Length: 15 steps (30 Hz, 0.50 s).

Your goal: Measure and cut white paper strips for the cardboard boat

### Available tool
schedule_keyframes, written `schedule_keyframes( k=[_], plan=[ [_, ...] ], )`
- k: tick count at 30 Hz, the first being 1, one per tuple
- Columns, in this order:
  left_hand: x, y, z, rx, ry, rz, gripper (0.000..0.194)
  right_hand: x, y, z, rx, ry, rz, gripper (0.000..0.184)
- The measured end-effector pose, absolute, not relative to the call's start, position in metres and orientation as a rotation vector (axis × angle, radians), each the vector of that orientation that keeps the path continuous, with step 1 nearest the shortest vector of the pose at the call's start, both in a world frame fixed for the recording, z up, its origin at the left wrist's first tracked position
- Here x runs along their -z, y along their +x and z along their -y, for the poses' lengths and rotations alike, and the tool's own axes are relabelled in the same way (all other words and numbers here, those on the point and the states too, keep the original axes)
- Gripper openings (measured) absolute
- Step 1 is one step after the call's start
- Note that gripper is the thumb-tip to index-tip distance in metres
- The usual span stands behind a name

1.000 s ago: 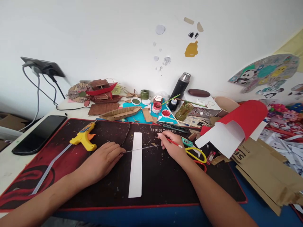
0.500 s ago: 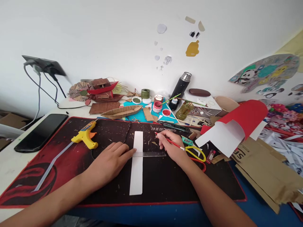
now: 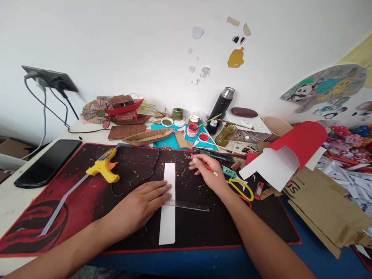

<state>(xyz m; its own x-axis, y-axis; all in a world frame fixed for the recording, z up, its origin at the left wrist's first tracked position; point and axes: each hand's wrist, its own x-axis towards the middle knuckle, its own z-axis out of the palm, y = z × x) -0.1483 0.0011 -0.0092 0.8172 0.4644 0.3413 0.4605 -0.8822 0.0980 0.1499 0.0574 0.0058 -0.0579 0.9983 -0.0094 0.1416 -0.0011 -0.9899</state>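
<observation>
A white paper strip (image 3: 167,226) lies upright in the view on the dark desk mat. Across it rests a clear ruler (image 3: 192,206), tilted slightly down to the right. My left hand (image 3: 142,203) lies flat over the ruler's left end, its fingers stretched out and the tips on the strip's edge. That end of the ruler is hidden beneath the hand. To the right of the strip, my right hand (image 3: 208,170) is closed around a red pencil (image 3: 209,169), held above the mat and apart from the paper.
A yellow glue gun (image 3: 103,166) lies left, near a black phone (image 3: 48,162). Yellow-handled scissors (image 3: 241,188) and a box cutter (image 3: 213,154) lie by my right hand. Behind are a cardboard boat (image 3: 149,137), paint pots (image 3: 192,130) and a thermos (image 3: 222,104); right, a red paper roll (image 3: 302,143).
The ruler has come down flat across the strip and slid nearer to me, turning slightly. My left hand has spread from a pinch to lying flat. The right hand still holds the pencil, slightly higher.
</observation>
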Motion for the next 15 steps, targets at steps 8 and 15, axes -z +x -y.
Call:
schedule_keyframes(
  k=[8, 15],
  plan=[
    [0.013, -0.148, 0.0, -0.597, 2.937, -0.795, 0.044, -0.024, 0.127, -0.038, -1.449, -1.066, 1.368, 0.045],
    [0.012, -0.148, -0.001, -0.572, 2.984, -0.767, 0.046, -0.003, 0.114, -0.061, -1.401, -1.181, 1.245, 0.056]
  ],
)
